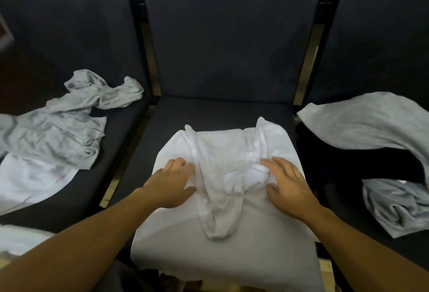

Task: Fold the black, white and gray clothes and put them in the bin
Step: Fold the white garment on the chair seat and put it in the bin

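White cloth, a shirt [222, 198] with both sleeves folded in, lies on the middle seat [209, 115] and hangs over its front edge, the left hand [170, 187] and right hand [287, 183] pressing it with fingers spread flat, gripping nothing. Since the overhang is heavy, the shirt could slide off the front edge once the palms lift, and the loose sleeves could spring open. No bin is in view.

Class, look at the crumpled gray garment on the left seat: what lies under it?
A white cloth sticks out from under the crumpled gray garment, on the dark padded seat. How far it reaches underneath is hidden.
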`<action>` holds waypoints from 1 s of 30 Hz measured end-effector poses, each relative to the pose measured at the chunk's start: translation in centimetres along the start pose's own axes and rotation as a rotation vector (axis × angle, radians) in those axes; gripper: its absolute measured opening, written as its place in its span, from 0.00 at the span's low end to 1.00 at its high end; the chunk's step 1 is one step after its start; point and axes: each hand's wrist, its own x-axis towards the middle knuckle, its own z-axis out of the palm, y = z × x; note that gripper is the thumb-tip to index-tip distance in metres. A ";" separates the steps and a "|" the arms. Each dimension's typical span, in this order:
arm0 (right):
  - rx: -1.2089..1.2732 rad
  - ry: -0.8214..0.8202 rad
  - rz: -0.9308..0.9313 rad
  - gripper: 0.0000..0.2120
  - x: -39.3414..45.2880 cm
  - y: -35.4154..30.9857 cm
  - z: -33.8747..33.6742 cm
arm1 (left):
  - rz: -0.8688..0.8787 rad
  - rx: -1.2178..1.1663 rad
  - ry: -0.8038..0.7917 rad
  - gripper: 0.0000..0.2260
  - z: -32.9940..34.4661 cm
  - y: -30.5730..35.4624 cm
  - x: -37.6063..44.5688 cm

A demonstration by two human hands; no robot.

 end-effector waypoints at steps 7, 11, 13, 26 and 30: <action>0.198 0.013 0.047 0.08 4.5 -0.8 -0.3 | -0.084 -0.039 0.257 0.23 -2.7 -2.1 4.8; 0.220 -0.007 0.072 0.12 5.2 -1.3 -0.7 | 0.035 0.092 0.164 0.30 -5.4 -3.6 8.9; 0.200 0.033 0.043 0.13 5.2 -1.1 -0.6 | 0.086 0.132 0.061 0.22 -6.2 -4.1 10.9; 0.114 0.045 0.054 0.12 5.5 -0.6 0.1 | -0.193 0.336 0.187 0.08 -7.9 -8.8 11.4; 0.118 0.052 0.043 0.14 5.3 -0.7 0.1 | -0.510 -0.080 0.200 0.10 -7.4 -10.4 11.0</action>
